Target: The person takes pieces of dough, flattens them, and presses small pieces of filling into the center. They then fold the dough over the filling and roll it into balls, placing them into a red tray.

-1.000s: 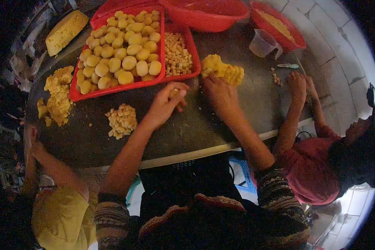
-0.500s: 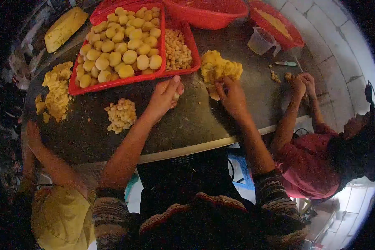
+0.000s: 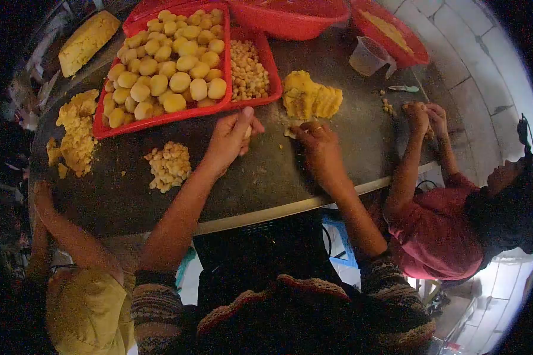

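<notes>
My left hand (image 3: 233, 141) is closed, thumb on top, in front of the red tray; a small pale piece (image 3: 247, 132) shows between its fingers, mostly hidden. My right hand (image 3: 321, 150) pinches a small bit of yellow dough (image 3: 290, 131) just above the table. Behind that hand, apart from it, lies a larger lump of yellow dough (image 3: 311, 97) with finger-like ridges. To the left of my left hand sits a pile of small pale pieces (image 3: 168, 166).
A red tray (image 3: 160, 125) of round yellow balls stands at the back left, overlapping another red tray (image 3: 275, 89) of pale pieces. Crumbled dough (image 3: 77, 133) lies left. A measuring cup (image 3: 367, 58) and red basins (image 3: 290, 23) stand behind. Co-workers' hands (image 3: 423, 117) work on both sides.
My right hand has come away from the dough lump toward me, with a bit of dough in its fingers. My left hand stays nearly in place. The whole view has shifted slightly.
</notes>
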Demonstrator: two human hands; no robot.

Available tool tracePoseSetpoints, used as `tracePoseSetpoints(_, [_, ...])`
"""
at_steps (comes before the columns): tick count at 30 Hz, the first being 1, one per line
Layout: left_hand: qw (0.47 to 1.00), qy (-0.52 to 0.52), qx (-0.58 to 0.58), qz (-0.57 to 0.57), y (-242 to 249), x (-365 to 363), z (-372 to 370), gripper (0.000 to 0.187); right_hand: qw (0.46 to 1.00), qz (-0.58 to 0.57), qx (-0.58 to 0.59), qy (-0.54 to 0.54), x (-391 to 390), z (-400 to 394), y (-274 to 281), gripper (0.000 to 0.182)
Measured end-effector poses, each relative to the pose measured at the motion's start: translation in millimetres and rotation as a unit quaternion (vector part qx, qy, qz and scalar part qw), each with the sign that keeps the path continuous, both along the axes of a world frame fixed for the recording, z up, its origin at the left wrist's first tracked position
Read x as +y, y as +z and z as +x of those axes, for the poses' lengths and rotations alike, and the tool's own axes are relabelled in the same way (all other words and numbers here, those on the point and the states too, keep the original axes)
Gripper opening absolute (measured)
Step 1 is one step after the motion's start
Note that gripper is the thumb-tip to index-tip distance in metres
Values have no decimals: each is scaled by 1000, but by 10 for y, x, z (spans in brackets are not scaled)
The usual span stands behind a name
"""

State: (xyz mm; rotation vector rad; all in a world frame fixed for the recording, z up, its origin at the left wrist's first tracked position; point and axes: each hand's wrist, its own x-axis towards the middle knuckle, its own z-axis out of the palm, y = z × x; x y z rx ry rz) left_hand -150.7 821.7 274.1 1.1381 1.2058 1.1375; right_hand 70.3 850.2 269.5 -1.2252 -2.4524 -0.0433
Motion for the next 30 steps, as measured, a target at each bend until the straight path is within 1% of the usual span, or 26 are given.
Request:
tracePoseSetpoints(2, [1000, 1, 7, -12, -45, 18, -17, 43, 990, -90, 112, 0, 15, 122, -21, 35])
tracePoseSetpoints(3, [1000, 2, -13, 0, -92, 31, -17, 41, 990, -92, 111, 0, 44, 188, -18, 35])
tracePoseSetpoints(4, [999, 2, -32, 13, -149, 46, -15, 39, 909, -232, 347, -17, 89, 224, 30, 33])
tracePoseSetpoints(5, [999, 2, -32, 13, -203, 66, -7, 39, 753, -352, 555, -32, 137, 234, 68, 32])
tracePoseSetpoints(6, [997, -9, -22, 68, -252, 84, 6, 36, 600, -411, 686, -21, 171, 256, 111, 26])
tracePoseSetpoints(7, [992, -21, -11, 124, -233, 85, 20, 33, 599, -412, 687, -19, 193, 243, 162, 26])
tracePoseSetpoints(9, [989, -12, -3, 148, -203, 84, 112, 31, 457, -489, 739, -74, 248, 221, 227, 22])
tracePoseSetpoints(10, [985, -2, 2, 170, -131, 63, 155, 29, 457, -489, 740, -70, 276, 248, 200, 22])
tracePoseSetpoints(11, [985, 0, 5, 172, -61, 24, 153, 29, 471, -534, 702, -20, 303, 289, 145, 23])
tracePoseSetpoints(12, [990, -7, 12, 140, 10, -26, 143, 30, 482, -575, 660, 29, 324, 316, 94, 27])
tracePoseSetpoints(13, [994, -14, 17, 109, 67, -53, 136, 31, 480, -576, 661, 31, 322, 291, 95, 27])
tracePoseSetpoints(14, [994, -13, 19, 109, 55, -43, 103, 31, 493, -567, 656, 68, 322, 260, 96, 30])
tracePoseSetpoints(15, [994, -39, 55, 89, 17, -24, 48, 34, 505, -557, 650, 105, 323, 241, 99, 32])
tracePoseSetpoints(16, [992, -64, 89, 69, -24, -6, 7, 36, 505, -558, 650, 106, 370, 255, 67, 32])
tracePoseSetpoints(18, [992, -55, 87, 71, -133, 35, -26, 39, 580, -549, 596, 86, 496, 297, -25, 33])
tracePoseSetpoints(19, [993, -46, 84, 73, -171, 52, -31, 42, 579, -549, 596, 87, 443, 192, 113, 33])
tracePoseSetpoints(21, [994, -40, 60, 87, -198, 67, -20, 38, 542, -472, 691, -78, 274, -122, 522, 33])
tracePoseSetpoints(22, [994, -33, 37, 101, -199, 71, -11, 34, 541, -473, 691, -78, 311, -71, 489, 33])
tracePoseSetpoints(23, [994, -31, 39, 101, -163, 57, 52, 34, 496, -494, 712, -55, 385, 35, 418, 32])
tracePoseSetpoints(24, [992, -4, 9, 123, -136, 37, 154, 30, 449, -513, 731, -31, 457, 120, 337, 32])
tracePoseSetpoints(25, [989, 22, -22, 145, -89, 6, 213, 25, 448, -513, 731, -30, 501, 158, 264, 32])
tracePoseSetpoints(26, [989, 23, -21, 145, 0, -28, 212, 25, 456, -520, 722, 9, 549, 186, 189, 32])
tracePoseSetpoints(27, [995, -1, -15, 103, 98, -57, 201, 21, 462, -528, 711, 49, 598, 212, 116, 31])
tracePoseSetpoints(28, [998, -25, -8, 60, 151, -73, 186, 18, 460, -530, 710, 51, 650, 273, 3, 31])
tracePoseSetpoints(29, [998, -22, -6, 59, 145, -71, 161, 18, 403, -571, 694, 173, 688, 329, -91, 32])
tracePoseSetpoints(30, [995, -44, 39, 83, 127, -67, 128, 18, 337, -599, 665, 291, 731, 379, -187, 32])
